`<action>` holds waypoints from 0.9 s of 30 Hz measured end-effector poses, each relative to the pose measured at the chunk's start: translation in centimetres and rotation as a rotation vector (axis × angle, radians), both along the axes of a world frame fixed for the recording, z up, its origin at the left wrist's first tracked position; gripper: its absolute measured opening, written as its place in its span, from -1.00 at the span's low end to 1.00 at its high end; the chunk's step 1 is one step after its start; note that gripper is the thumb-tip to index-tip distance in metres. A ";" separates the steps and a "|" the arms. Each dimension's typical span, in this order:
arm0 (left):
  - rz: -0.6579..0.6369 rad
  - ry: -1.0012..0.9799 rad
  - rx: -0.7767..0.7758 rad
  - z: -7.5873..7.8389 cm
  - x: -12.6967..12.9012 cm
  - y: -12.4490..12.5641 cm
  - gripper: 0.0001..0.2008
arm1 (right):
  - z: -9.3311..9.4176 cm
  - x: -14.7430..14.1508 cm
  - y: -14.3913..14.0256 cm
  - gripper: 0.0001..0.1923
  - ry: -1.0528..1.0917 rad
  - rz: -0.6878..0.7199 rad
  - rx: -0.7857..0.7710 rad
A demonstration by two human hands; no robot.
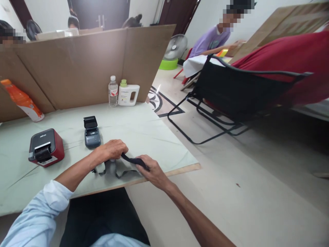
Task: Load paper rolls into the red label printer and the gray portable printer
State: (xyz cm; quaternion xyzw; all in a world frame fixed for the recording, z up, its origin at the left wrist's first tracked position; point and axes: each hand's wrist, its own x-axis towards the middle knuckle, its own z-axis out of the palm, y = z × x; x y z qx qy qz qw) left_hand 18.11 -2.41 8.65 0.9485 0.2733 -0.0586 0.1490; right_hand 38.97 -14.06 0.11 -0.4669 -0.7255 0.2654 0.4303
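Cardboard panelling stands across the back of a pale-green bench, with tiled floor filling the right of the frame. Near the bench's front edge, just below the centre of the frame, a black strap runs between the person's two hands, raised at a slight slant. The left hand is curled over the strap's upper end, its fingertips mostly hidden; the right hand pinches the lower end between thumb and fingers. Beneath them a thin dark strip loops loosely over the cloth; whether it joins the strap is hard to tell.

The strap bends between the grips, so it looks soft, light and pliable, with little risk of breaking. Twisting or folding seems the likelier trouble, and a smooth weave might slide under a loose pinch. It is probably best taken flat, thumb on one face and fingers on the other, close to each end, with gentle tension to keep it straight. Left of the hands, a small dark device with a raised lid sits close by.
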 end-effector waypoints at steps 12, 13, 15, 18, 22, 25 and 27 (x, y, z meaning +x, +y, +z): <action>0.443 -0.309 -0.071 3.1 -11.3 -0.7 -0.81 | 3.1 1.9 -3.3 -0.49 0.008 0.254 -0.169; 0.478 -0.307 -0.065 2.7 -12.2 -1.3 -0.81 | 3.7 2.0 -3.3 -0.51 0.026 0.255 -0.175; 0.535 -0.285 -0.058 1.5 -13.4 -2.3 -0.77 | 4.8 1.8 -2.8 -0.57 0.065 0.230 -0.160; 0.589 -0.242 -0.038 -0.1 -13.8 -3.4 -0.77 | 6.5 0.6 -1.6 -0.68 0.141 0.173 -0.104; 0.620 -0.245 -0.008 -0.2 -13.7 -4.1 -0.91 | 8.2 -2.3 0.0 -0.78 0.198 0.171 -0.056; 0.650 -0.284 -0.058 0.9 -13.8 -4.4 -0.93 | 8.9 -4.7 1.1 -0.81 0.186 0.212 -0.027; 0.696 -0.343 -0.098 1.9 -13.9 -4.6 -0.88 | 9.0 -6.4 1.9 -0.81 0.161 0.239 -0.003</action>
